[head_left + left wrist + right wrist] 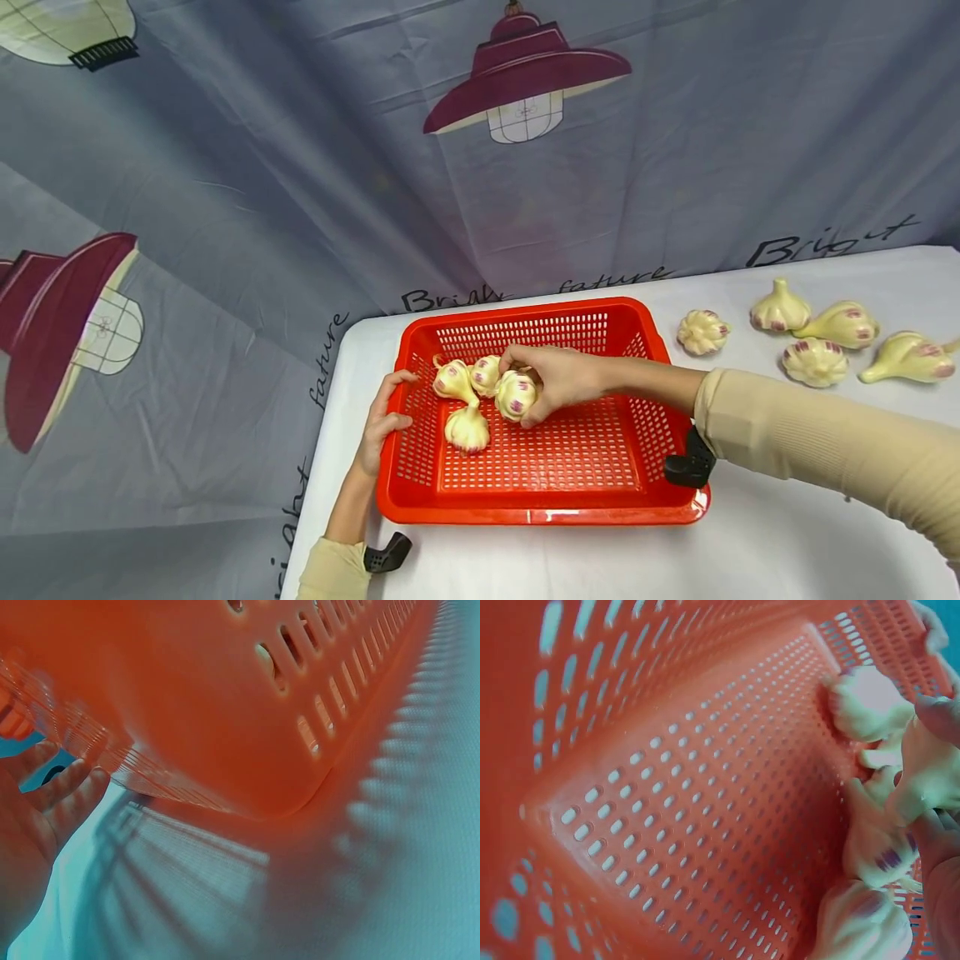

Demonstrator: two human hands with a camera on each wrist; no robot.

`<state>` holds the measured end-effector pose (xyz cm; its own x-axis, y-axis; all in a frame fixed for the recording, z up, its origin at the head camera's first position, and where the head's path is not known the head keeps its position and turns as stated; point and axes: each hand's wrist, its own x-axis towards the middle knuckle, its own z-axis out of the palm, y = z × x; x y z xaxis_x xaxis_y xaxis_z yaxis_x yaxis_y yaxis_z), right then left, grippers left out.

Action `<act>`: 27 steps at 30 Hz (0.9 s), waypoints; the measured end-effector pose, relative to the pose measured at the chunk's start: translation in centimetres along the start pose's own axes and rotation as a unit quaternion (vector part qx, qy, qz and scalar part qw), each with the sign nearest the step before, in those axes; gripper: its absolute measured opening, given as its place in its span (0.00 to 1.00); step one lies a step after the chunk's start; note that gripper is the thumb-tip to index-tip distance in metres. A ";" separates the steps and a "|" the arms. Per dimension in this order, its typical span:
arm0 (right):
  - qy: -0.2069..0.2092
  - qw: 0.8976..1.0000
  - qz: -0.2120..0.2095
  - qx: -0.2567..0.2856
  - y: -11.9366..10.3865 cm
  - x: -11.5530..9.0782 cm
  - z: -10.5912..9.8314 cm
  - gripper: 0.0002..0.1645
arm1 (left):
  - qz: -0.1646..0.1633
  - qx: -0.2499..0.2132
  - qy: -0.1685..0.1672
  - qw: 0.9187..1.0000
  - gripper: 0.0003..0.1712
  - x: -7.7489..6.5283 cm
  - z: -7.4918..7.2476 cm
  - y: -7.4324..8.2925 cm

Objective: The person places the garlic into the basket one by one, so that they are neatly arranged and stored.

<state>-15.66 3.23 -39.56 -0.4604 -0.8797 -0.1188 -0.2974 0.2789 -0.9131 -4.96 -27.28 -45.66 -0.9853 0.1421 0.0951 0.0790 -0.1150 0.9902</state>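
Observation:
My right hand (562,379) holds a garlic bulb (516,395), pale with purple patches, between thumb and fingers inside the red plastic basket (540,515). Three other bulbs sit by the basket's left end: a long-necked bulb (453,381), a round one (486,375) beside the held bulb, and one lower down (467,428). From the right wrist, the held bulb (930,769) overlaps the others. My left hand (380,423) grips the basket's left rim, thumb and a finger over it. In the left wrist view, other fingers (79,784) lie along the outer wall.
Right of the basket, several more bulbs lie on the white table (750,517): a round bulb (703,332) nearest the basket, and a group farther right with a long-necked bulb (907,357). A grey printed curtain (300,167) hangs behind and to the left.

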 end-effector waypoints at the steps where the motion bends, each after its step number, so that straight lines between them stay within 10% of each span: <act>1: -0.002 1.000 0.001 -0.006 0.1 0.1 0.1 0.37 | 0.000 -0.001 -0.001 1.000 0.33 0.0 0.0 0.0; 15: -0.061 0.987 -0.012 -0.147 0.8 2.0 2.3 0.38 | -0.005 0.004 0.005 1.000 0.34 0.0 -0.1 0.0; 27: -0.085 0.949 -0.124 -0.279 2.5 3.6 3.8 0.38 | -0.001 0.018 0.016 1.000 0.34 0.2 -0.1 -0.2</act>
<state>-14.89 -0.70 -43.77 -0.1903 -0.9812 -0.0311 -0.7969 0.1729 -0.5789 -5.17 -27.38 -45.84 -0.9897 0.1110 0.0907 0.0821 -0.0797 0.9934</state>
